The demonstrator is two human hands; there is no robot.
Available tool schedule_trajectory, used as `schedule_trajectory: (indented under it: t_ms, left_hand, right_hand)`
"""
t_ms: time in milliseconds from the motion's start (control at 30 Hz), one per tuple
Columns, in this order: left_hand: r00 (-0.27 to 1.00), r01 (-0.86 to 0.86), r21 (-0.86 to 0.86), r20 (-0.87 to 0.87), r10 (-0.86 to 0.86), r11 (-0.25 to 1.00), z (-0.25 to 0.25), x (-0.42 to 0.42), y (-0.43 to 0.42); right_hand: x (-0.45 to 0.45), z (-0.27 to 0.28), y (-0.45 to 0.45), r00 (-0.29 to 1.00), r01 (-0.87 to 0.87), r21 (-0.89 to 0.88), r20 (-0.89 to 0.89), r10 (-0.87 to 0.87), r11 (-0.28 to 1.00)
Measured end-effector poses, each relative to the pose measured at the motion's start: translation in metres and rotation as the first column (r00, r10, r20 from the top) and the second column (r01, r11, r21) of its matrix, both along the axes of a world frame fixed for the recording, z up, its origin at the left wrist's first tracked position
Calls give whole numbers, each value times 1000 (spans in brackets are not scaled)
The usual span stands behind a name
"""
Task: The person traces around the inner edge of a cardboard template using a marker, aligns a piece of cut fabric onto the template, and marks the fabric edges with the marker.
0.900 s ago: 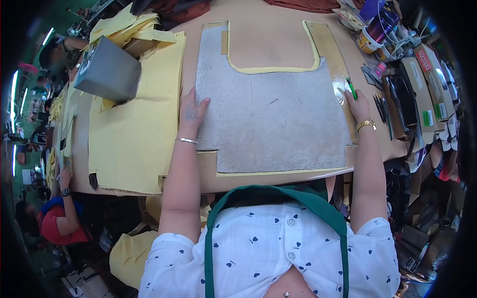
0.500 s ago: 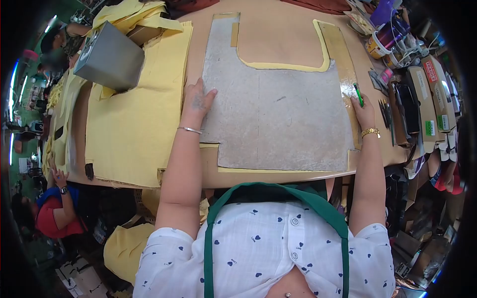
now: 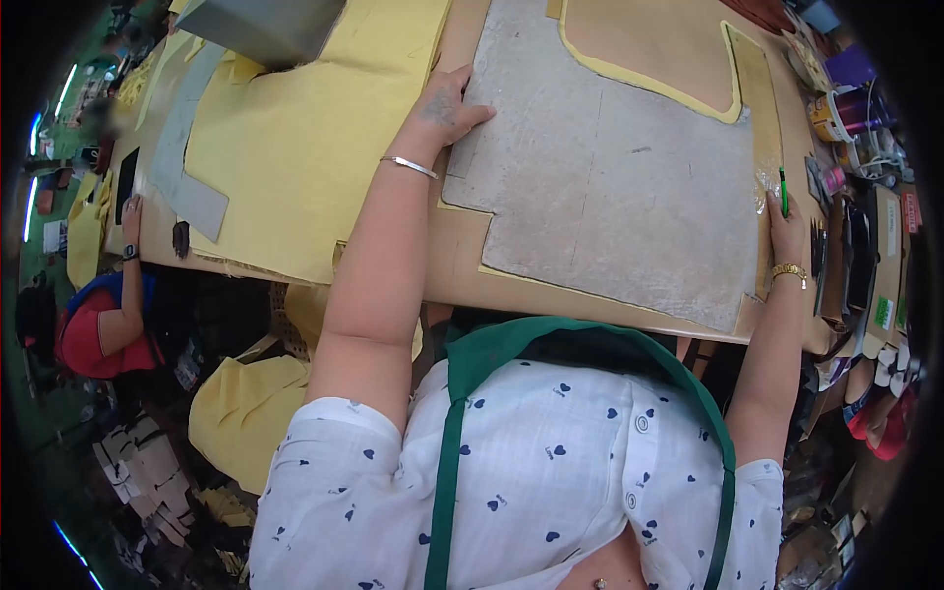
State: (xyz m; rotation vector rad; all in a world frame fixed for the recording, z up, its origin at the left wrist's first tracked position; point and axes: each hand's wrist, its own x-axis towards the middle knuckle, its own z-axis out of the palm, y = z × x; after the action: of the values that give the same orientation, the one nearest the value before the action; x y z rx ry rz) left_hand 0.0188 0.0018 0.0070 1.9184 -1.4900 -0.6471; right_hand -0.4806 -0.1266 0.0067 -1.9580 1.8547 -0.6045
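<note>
A large grey template with a cut-out at its far side lies on yellow sheet material, which shows along the cut-out. My left hand rests at the template's left edge, thumb spread onto its surface and fingers stretched out. At the right edge, beside a yellowish tape-covered strip, my right hand is closed around a green pen. The pen points away from me, and some of its fingers are hidden from view.
Left of my left arm is a stack of yellow sheets with a grey metal block on it. A narrow grey piece lies beyond. Boxes and a cup line the right. A person in red sits at left.
My view has turned and shifted, so the table stands higher and farther right in it. Both hands keep their places at the template's edges. The person at left has a hand lower on the table.
</note>
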Motion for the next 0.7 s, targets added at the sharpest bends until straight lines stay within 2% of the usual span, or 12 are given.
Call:
schedule_trajectory:
  t_ms: [100, 300, 500, 600, 667, 700]
  left_hand:
    - [999, 30, 64, 35, -32, 998, 12, -4, -2]
    - [995, 57, -16, 88, -55, 998, -1, 3, -1]
    - [982, -13, 25, 189, 8, 1000, 2, -1, -2]
    - [967, 14, -11, 255, -11, 1000, 4, -1, -3]
    - [979, 2, 39, 203, -10, 999, 8, 0, -1]
    - [985, 12, 61, 170, -22, 998, 11, -2, -2]
  right_hand:
    - [-3, -3, -2, 999, 19, -4, -31, -19, 1000]
    - [0, 0, 0, 999, 21, -4, -43, -22, 1000]
    - [1, 0, 1, 1000, 2, 5, -21, -2, 1000]
    - [4, 2, 4, 999, 15, -21, -37, -15, 1000]
    - [6, 5, 5, 997, 33, -10, -72, -34, 999]
    - [6, 5, 5, 1000, 17, 16, -2, -17, 1000]
